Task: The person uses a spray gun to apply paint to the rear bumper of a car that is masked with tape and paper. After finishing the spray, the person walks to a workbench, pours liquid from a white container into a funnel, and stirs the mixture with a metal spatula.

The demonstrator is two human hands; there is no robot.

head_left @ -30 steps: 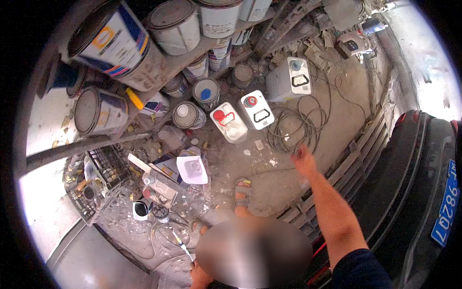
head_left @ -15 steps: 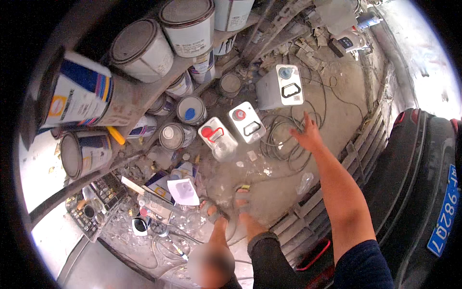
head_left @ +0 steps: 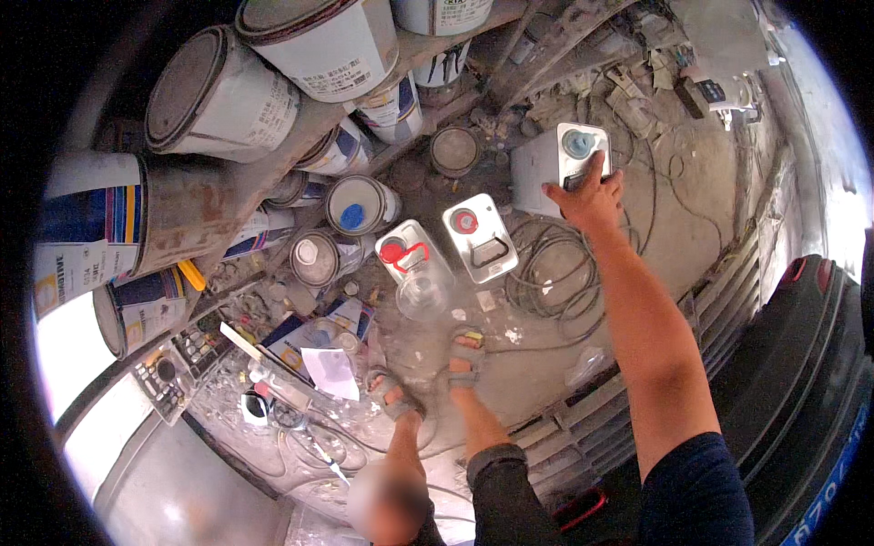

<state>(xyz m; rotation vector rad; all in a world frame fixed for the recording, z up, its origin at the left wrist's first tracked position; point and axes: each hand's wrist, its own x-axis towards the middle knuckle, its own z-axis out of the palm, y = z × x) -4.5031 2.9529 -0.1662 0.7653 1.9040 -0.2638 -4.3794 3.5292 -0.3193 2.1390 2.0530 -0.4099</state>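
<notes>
- The right hand [head_left: 594, 202] is hovering over the top of a tall white can [head_left: 537, 173], far and slightly right in the scene; whether skin is meeting metal, I can't tell!
- Its fingers [head_left: 596, 168] are standing spread, thumb pointing left, index pointing far toward the can's grey-blue cap [head_left: 579, 143], and the palm is partly hiding the black handle.
- Down near, a blurred patch is covering part of the view; how the left hand's fingers are standing, I can't tell.
- Just left of the tall can, a red-capped white can [head_left: 480, 236] is standing on the floor.
- Further left, a can with a red handle [head_left: 396, 239] is sitting close by, a clear container [head_left: 423, 296] showing at its near side.
- A dark hose [head_left: 514, 287] is lying coiled, just nearer than the tall can.
- Over on the left, big paint tins [head_left: 319, 55] are crowding a shelf [head_left: 273, 173].
- Sandalled feet [head_left: 466, 355] are standing nearer, and a dark car [head_left: 774, 364] is filling the near right.
</notes>
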